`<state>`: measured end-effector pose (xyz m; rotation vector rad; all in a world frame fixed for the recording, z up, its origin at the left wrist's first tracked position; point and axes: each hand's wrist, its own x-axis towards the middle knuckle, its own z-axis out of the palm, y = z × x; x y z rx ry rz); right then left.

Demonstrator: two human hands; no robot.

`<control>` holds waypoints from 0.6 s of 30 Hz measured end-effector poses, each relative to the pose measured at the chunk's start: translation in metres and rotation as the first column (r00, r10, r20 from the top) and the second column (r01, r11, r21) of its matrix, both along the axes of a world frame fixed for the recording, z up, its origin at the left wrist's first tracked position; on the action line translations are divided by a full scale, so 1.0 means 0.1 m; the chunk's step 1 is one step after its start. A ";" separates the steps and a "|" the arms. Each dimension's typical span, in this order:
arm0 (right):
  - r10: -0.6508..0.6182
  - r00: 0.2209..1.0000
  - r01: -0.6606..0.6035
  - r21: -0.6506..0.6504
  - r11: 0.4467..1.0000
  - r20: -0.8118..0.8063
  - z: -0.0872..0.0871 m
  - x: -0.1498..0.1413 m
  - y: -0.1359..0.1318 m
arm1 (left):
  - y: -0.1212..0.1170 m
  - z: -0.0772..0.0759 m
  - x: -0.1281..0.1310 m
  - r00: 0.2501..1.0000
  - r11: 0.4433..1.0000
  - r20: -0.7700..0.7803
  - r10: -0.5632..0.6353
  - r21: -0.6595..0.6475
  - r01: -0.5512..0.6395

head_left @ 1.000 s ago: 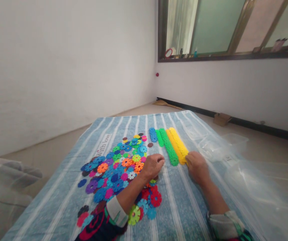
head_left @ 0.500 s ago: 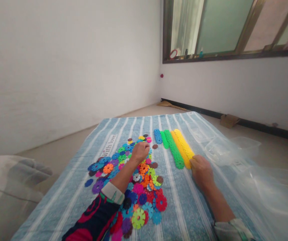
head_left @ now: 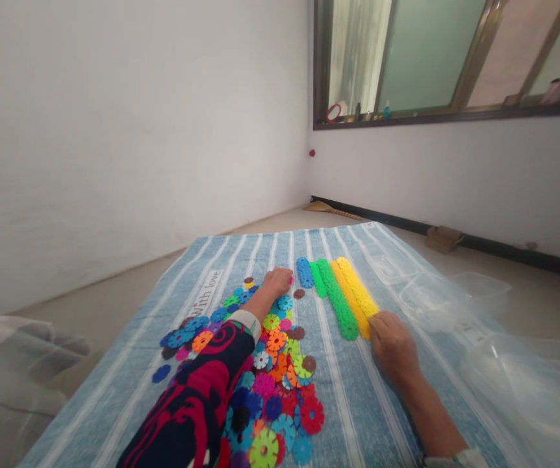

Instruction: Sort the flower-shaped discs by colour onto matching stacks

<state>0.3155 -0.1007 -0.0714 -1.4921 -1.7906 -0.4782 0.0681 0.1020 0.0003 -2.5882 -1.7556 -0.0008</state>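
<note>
My left hand [head_left: 277, 283] is closed at the far end of a loose heap of colourful notched plastic discs [head_left: 275, 341], its fingertips on a pink disc [head_left: 290, 281]. Curled fingers of my right hand [head_left: 395, 348] grip the near end of a row of overlapping yellow discs [head_left: 355, 289]; the fingertips are partly hidden. Left of the yellow row lie a long green row [head_left: 337, 300], a shorter green row [head_left: 318, 279] and a short blue row [head_left: 304, 272]. A brown disc [head_left: 299, 294] lies apart, right of my left hand.
A striped blue cloth [head_left: 163, 305] covers the table. Clear plastic containers [head_left: 484, 292] and a crumpled transparent bag [head_left: 523, 390] are along the right side. Something draped in whitish cloth [head_left: 7, 364] stands at the left. A cardboard box [head_left: 444, 238] and a broom [head_left: 329, 208] lie on the floor.
My left hand has moved slightly away from me and right, reaching the pink disc at the heap's far end. My right hand stays at the yellow row's near end. The view shifted slightly.
</note>
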 end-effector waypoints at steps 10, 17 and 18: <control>-0.009 1.000 0.009 0.025 1.000 -0.008 0.08 -0.06 -0.01 | -0.02 -0.01 -0.16 0.999 0.998 -0.034 0.027 0.061 -0.025; -0.005 1.000 0.005 0.027 1.000 -0.013 0.05 -0.08 -0.01 | -0.11 0.02 -0.25 0.998 0.991 -0.049 0.036 0.131 -0.029; -0.002 1.000 0.003 0.029 1.000 -0.014 0.05 -0.08 0.00 | -0.12 0.03 -0.23 0.998 0.991 -0.051 0.032 0.135 -0.025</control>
